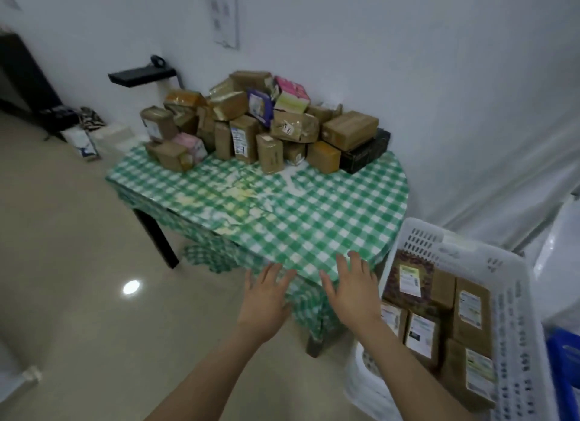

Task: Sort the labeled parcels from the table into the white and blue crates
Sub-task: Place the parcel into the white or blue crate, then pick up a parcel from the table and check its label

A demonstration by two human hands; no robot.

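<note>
Head view, sorting in progress. The unsorted parcels point(266, 122) form 1 loose heap at the far side of the table point(314, 213), against the wall; several lean on one another or stand on end.

Likely hazards, judged from this layout: drawing a low parcel out of the heap could bring the upper ones down, and those at the left end could fall to the floor. Many labels face away or are too blurred to read, so a parcel lifted without being turned may go into the wrong crate. The checked cloth point(219, 257) hangs off the near corner; a hand dragging on it could shift the whole heap.

The white crate point(514, 326) stands just right of the table and already holds several labelled parcels point(470, 310). Only a corner of the blue crate point(565, 354) shows beyond it.

Grip: the left hand point(265, 301) and right hand point(353, 292) are both palm-down with fingers straight and spread, holding nothing. They reach toward the near table edge. Whether the fingertips touch the cloth cannot be told.
</note>
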